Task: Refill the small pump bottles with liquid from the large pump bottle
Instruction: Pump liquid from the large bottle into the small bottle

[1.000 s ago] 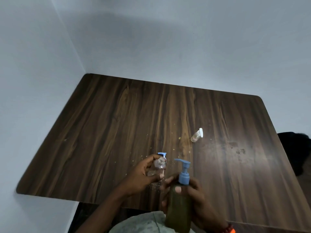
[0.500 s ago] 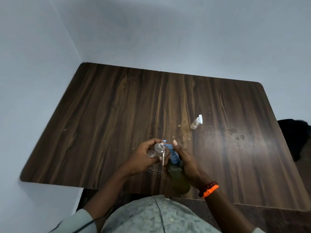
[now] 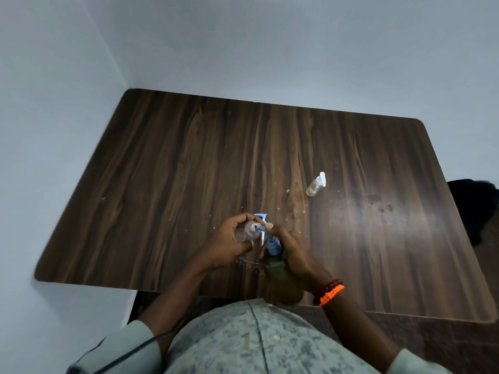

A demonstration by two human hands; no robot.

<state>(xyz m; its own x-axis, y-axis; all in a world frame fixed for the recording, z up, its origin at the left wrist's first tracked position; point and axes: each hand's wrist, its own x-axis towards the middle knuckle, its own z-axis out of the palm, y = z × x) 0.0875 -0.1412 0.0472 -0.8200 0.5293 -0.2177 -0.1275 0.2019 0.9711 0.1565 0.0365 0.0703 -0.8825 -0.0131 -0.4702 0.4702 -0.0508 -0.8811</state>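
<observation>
left hand [image 3: 226,245] gripped small open bottle [image 3: 247,231]; right hand [image 3: 293,251] held large pump bottle [image 3: 280,276], spout at its mouth; spare small bottle [image 3: 314,184] lay on table [image 3: 162,184].

The counter [image 3: 167,184] is lying bare across its whole left and far stretches, giving a hand open passage there. Near its front edge, the left hand [image 3: 229,244] and right hand [image 3: 293,249] are crowding together around an open small bottle [image 3: 247,231] and the large bottle [image 3: 280,273], blocking the middle front. Just beyond the hands, a blue pump [image 3: 261,217] is sitting close against them. Farther back and to the right of the hands, a capped bottle [image 3: 315,184] is lying on its side, well apart, with open surface all around it. Walls are closing off the counter's left and far edges.
</observation>
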